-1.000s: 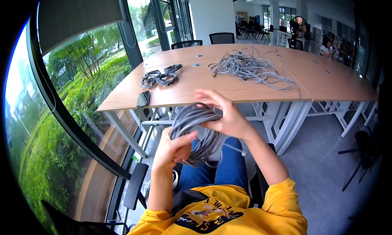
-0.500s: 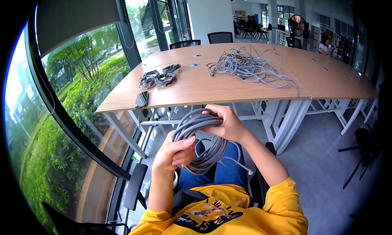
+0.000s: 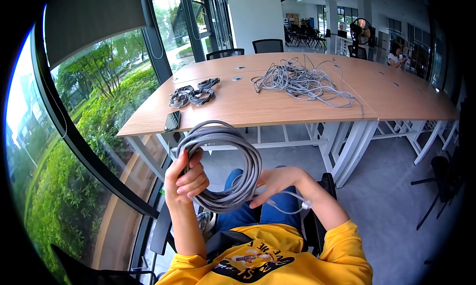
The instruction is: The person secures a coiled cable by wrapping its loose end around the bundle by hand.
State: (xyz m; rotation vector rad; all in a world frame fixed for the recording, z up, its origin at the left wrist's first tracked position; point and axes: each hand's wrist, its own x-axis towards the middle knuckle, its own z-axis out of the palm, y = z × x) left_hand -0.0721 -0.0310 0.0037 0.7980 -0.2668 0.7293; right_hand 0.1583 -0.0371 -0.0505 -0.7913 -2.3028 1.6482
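A thick coil of grey network cable [image 3: 250, 158] is raised over my lap. My left hand [image 3: 188, 178] is closed around its left side, fingers wrapped over the strands. At the coil's lower right is my right hand [image 3: 280, 181], its thumb and fingers spread apart; whether the fingertips touch the strands I cannot tell. A loose end of the cable loops out below that hand, with a pale plug [image 3: 306, 204] beside my right forearm.
On the wooden table [image 3: 223, 111] ahead lie a tangled heap of grey cables [image 3: 302, 82], smaller dark coils [image 3: 193, 92] and a phone [image 3: 172, 120]. Office chairs [image 3: 267, 46] stand behind it. Windows line the left. A person [image 3: 395, 57] is far off at right.
My left hand has lifted the coil up and to the left, so the ring faces me more openly. My right hand has come off the coil's top and moved down to its lower right.
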